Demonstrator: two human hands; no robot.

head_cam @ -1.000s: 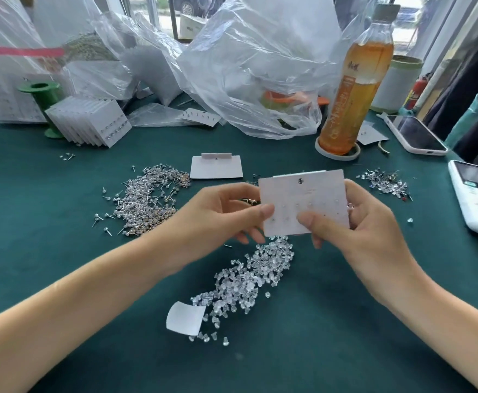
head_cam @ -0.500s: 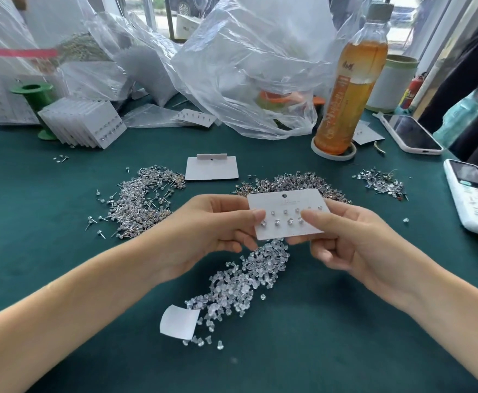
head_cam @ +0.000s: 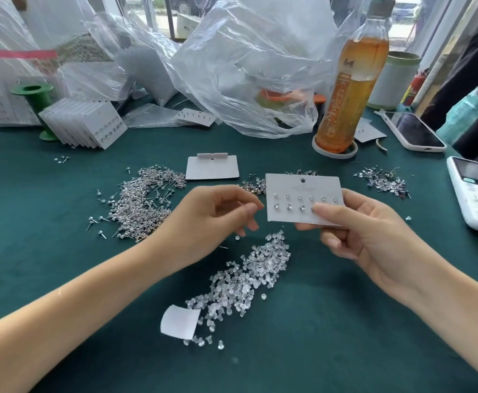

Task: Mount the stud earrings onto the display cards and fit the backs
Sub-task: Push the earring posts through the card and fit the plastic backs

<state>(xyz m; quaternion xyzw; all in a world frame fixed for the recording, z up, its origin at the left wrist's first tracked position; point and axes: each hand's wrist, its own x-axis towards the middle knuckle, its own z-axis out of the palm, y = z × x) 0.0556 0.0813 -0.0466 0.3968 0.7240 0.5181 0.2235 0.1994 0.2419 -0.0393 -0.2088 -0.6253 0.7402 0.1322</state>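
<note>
Ten studs [head_cam: 299, 198] show on the display card [head_cam: 303, 191], six in the upper row and about four in the lower, so the two holes at the lower right look unfilled, though your thumb hides part of that corner. Your right hand [head_cam: 365, 239] pinches the card's lower right edge, thumb on the face and fingers behind, holding it face-up above the green felt table [head_cam: 345, 336]. Your left hand [head_cam: 212, 219] hangs just at 9 o'clock of the card, fingers loosely curled; whether the tips hold anything, I cannot tell.

Fetch the next stud from the heap of loose studs [head_cam: 141, 202] at 9 o'clock, push its thin metal post straight through the stiff matte card, then flip and press on a back. The clear backs [head_cam: 243, 279] lie at 6 o'clock: small, soft-looking, translucent plugs that scatter easily.
</note>
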